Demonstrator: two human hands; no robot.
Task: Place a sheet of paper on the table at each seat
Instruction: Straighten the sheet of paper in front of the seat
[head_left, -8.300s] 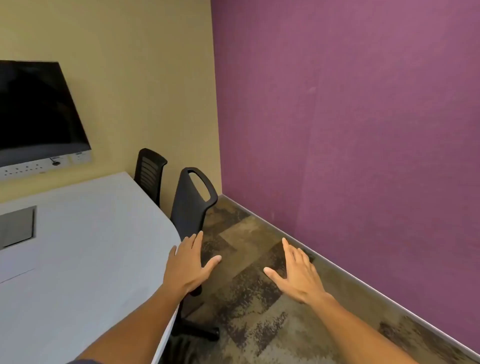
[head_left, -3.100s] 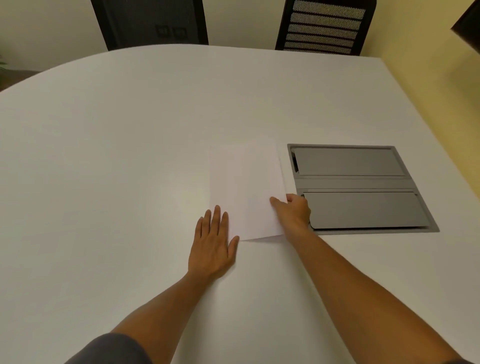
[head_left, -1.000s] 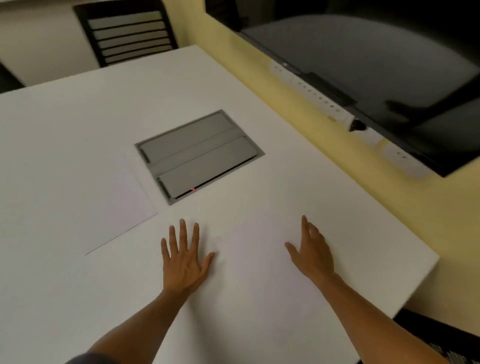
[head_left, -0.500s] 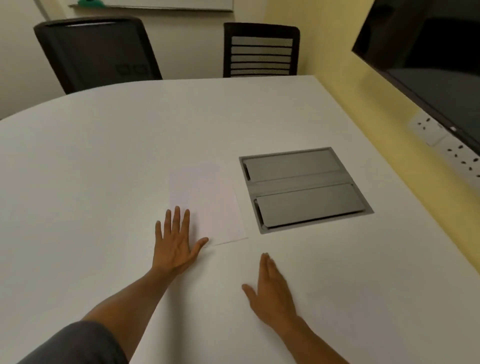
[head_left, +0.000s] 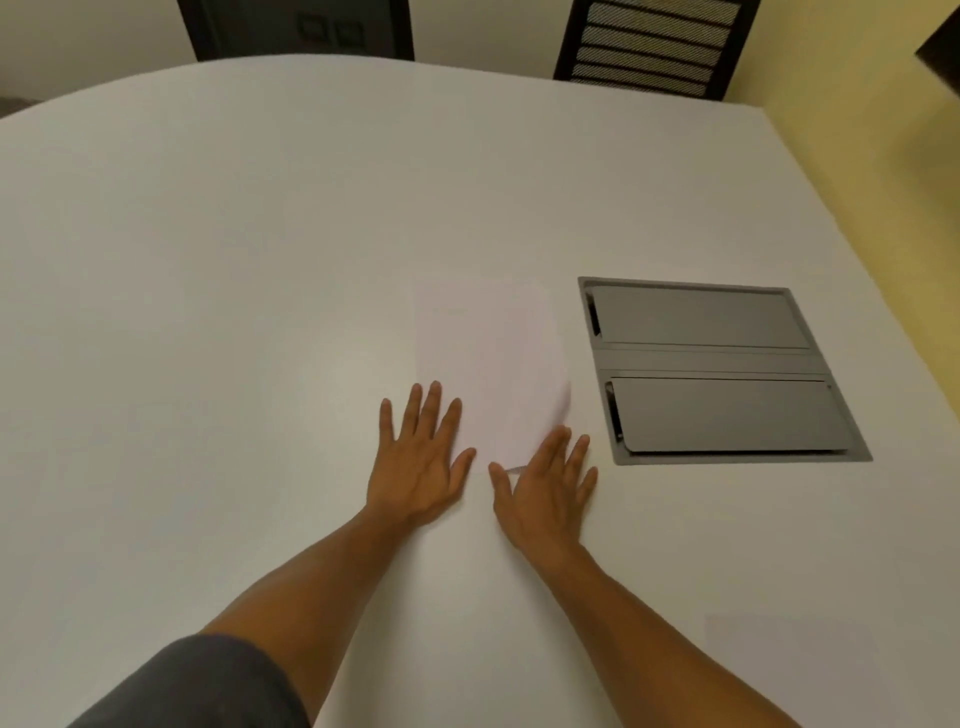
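A stack of white paper (head_left: 488, 358) lies on the white table (head_left: 234, 249), just left of a grey hatch. My left hand (head_left: 421, 457) rests flat with fingers spread, its fingertips at the stack's near left corner. My right hand (head_left: 550, 488) is flat too, fingers apart, at the stack's near right corner, where the paper edge looks slightly lifted and blurred. Another white sheet (head_left: 779, 644) lies faintly visible on the table at the lower right, beside my right forearm.
A grey recessed cable hatch (head_left: 717, 369) with two lids sits in the table right of the stack. Two black chairs stand at the far edge, one solid-backed (head_left: 296, 28) and one slatted (head_left: 654, 47). A yellow wall (head_left: 857, 130) runs along the right.
My view swung back over the stack. My right hand moved forward and left to the stack's near right corner. My left hand stays flat at the near left corner.
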